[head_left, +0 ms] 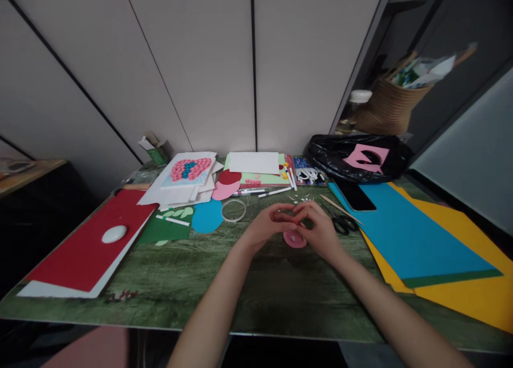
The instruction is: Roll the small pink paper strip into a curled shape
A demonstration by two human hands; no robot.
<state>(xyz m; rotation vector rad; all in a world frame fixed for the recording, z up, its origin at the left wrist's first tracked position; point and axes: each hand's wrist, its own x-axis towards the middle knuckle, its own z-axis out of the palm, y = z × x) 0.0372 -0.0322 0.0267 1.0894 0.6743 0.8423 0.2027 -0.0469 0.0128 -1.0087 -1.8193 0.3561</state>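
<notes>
Mid-frame, a ring [233,220] lies left of the left hand [264,224], scissors [346,224] right of the right hand [323,230]. At right, a phone [355,195] lies on paper [420,234]; upper right, a basket [388,109] stands behind a bag [331,157].

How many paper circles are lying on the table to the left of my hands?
3: the red circle farthest back, the pink circle just in front of it, and the blue circle nearest you. More could be hidden underneath.
</notes>
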